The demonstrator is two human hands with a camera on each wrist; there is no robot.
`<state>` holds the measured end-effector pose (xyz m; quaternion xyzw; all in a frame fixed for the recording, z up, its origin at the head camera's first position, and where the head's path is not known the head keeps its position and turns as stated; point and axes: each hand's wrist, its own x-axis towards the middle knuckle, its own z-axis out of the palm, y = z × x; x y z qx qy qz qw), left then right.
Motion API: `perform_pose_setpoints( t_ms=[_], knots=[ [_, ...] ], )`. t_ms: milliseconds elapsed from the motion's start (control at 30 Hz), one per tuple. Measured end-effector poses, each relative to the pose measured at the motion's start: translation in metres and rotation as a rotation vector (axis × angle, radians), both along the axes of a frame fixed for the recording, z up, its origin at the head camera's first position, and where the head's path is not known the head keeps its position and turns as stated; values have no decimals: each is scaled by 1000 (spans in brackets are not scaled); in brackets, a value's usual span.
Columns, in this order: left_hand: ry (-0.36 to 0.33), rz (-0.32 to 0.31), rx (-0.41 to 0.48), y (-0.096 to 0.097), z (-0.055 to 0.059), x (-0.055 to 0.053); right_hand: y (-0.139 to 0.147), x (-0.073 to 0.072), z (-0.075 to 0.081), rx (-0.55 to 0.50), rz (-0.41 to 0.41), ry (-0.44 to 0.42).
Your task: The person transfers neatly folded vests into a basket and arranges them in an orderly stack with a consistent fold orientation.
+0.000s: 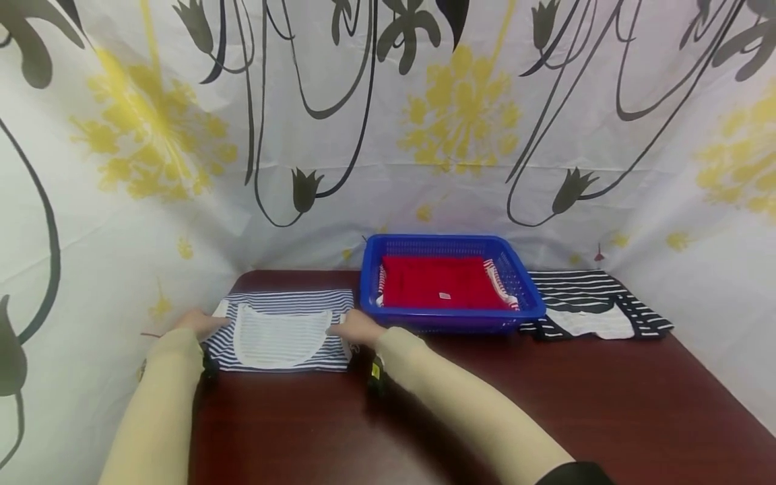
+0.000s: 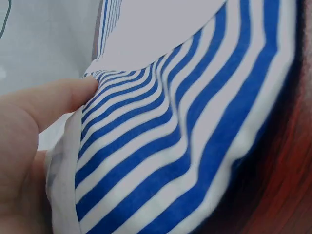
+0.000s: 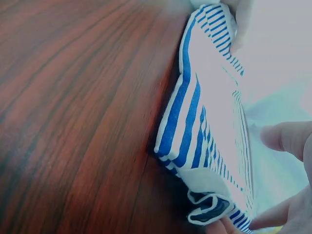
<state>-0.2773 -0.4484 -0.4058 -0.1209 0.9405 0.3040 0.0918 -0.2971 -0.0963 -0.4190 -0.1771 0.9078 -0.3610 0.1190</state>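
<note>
A folded blue-and-white striped shirt (image 1: 285,302) with a pale rounded panel lies at the table's left side. My left hand (image 1: 200,323) is at its left edge. In the left wrist view, the thumb (image 2: 80,92) presses on the striped cloth, and the other fingers go behind the edge, partly hidden. My right hand (image 1: 359,329) is at the opposite edge, beside a rolled white-trimmed end (image 3: 209,207). In the right wrist view its thumb (image 3: 280,137) stands apart from the cloth, while fingertips (image 3: 265,219) touch the edge low down.
Just right of the shirt stands a blue plastic basket (image 1: 451,322) with a folded red garment (image 1: 433,279) in it. Beyond it lies a black-and-white striped garment (image 1: 576,289). A patterned curtain (image 1: 364,155) hangs behind the dark wooden table (image 1: 291,431).
</note>
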Motion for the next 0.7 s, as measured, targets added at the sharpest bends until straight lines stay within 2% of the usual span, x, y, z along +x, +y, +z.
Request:
perform_pose_setpoints(
  t_ms=[300,533,600,700],
  knots=[
    [-1,-52,-48,2,3,-3,0,-6,-4,-149,-100,-110],
    [25,-107,-67,-2,3,-4,-1,-9,-7,-347,-207,-345],
    [37,-127,-73,-3,5,-3,-2,-8,-7,-385,-238,-385],
    [39,-135,-49,-4,9,-2,-3,-7,-7,-397,-248,-399]
  ],
)
